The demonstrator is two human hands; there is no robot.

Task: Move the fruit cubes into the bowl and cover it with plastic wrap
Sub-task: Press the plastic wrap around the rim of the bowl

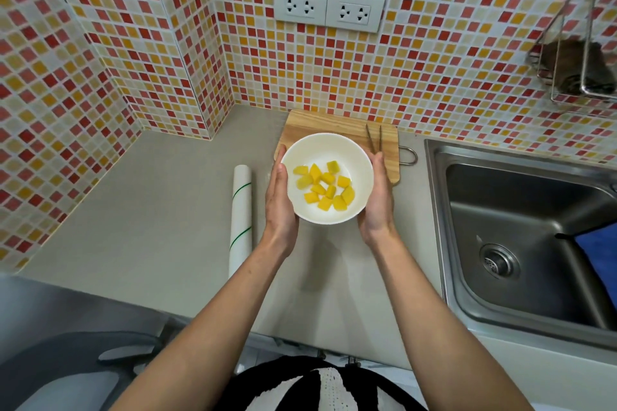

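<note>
Head view, looking down at a grey counter in a tiled corner.

Bowl: white, round, held between both hands above the near edge of the board. Whether its base touches the board or counter cannot be told. No wrap is visible over its mouth.

Cubes: about a dozen yellow pieces, all inside the bowl, bunched on its floor toward the near side. None seen on the board.

Left hand: flat against the bowl's left wall, fingers straight and together, pointing far. Thumb lies along the rim side. It presses rather than curls.

Right hand: mirrors the left on the bowl's right wall, fingers straight, close together, pointing far, palm against the wall.

Roll: white tube of wrap with thin green lines, lying on the counter just left of the left hand, long axis running near to far. Not touched.

Board: wooden, against the far wall, partly hidden by the bowl. A metal loop sticks out at its right edge.

Tongs: thin, metal, lying on the board's right part, just beyond the right fingertips.

Sink: steel, right of the board, with a blue cloth at its right side. Two sockets on the far wall.
</note>
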